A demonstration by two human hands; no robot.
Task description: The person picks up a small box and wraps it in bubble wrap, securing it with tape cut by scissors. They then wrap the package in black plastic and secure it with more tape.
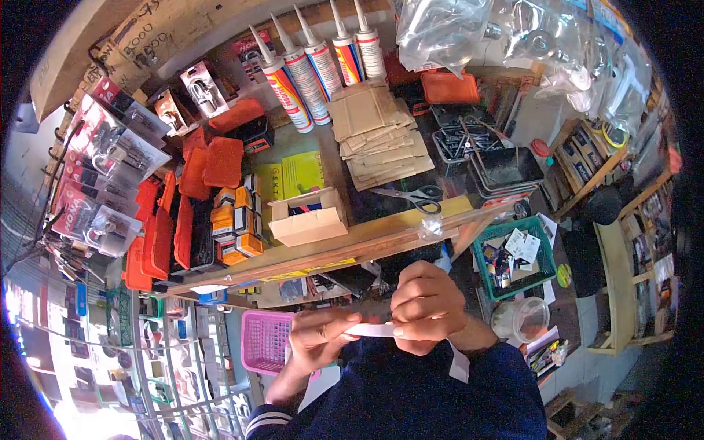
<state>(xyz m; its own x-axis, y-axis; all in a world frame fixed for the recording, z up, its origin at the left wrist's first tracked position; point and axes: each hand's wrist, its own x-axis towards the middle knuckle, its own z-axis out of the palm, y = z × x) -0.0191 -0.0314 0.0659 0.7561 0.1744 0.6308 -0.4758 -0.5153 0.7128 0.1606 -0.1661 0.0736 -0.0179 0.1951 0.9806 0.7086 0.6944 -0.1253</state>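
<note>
Below the counter edge, at six o'clock, the left hand (317, 339) and right hand (427, 308) both pinched a white strip (370, 330) stretched between them; scissors (414, 196) lay at twelve o'clock of it.

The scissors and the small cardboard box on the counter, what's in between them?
In the head view, nothing sits between the scissors and the cardboard box. That stretch of dark counter is bare.
</note>
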